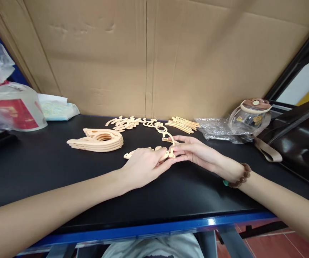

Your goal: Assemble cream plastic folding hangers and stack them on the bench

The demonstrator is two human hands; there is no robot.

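My left hand (143, 166) is closed around cream plastic hanger arms (128, 156), whose ends stick out on both sides of the fingers. Between the fingers of my right hand (197, 152) is a curved cream hanger hook (173, 139), standing upright. The hook's foot meets the arm's end between the two hands; whether they are joined cannot be made out. To the left lies a neat stack of folded hangers (95, 144). Behind the hands are loose hanger arms (127, 123), ring-shaped hooks (150, 123) and a pile of straight bars (183, 124).
A black table (90, 200) with a blue front edge carries everything, backed by cardboard (95, 57). At left are a bagged roll (17, 107) and a tissue pack (59, 110). Clear plastic wrapping (213, 127), a lidded clear cup (247, 118) and a black bag (299, 143) occupy the right.
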